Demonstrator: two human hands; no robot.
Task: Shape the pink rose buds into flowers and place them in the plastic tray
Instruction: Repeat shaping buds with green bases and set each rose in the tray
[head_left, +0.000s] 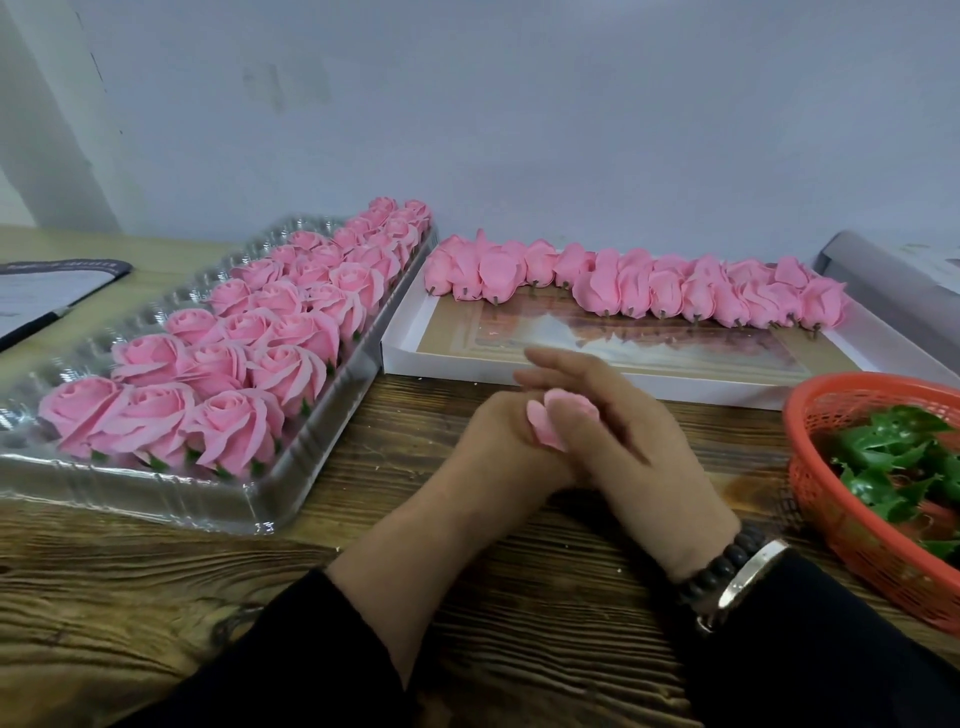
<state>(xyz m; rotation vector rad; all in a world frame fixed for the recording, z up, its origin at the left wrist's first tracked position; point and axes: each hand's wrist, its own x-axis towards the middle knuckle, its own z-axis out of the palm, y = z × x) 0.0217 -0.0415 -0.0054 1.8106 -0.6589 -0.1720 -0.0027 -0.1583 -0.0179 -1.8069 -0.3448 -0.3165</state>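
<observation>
Working one pink bud (558, 418) between left hand (498, 447) and right hand (623, 426), both curled round it, just right of the plastic tray (171, 499). Holding about thirty shaped roses (234, 353) already, leftmost row bare. Waiting beyond the tray's right: unshaped buds (639, 283) in a white box (405, 345).

tray (156, 499) left of box (410, 358), basket (810, 467) right
</observation>
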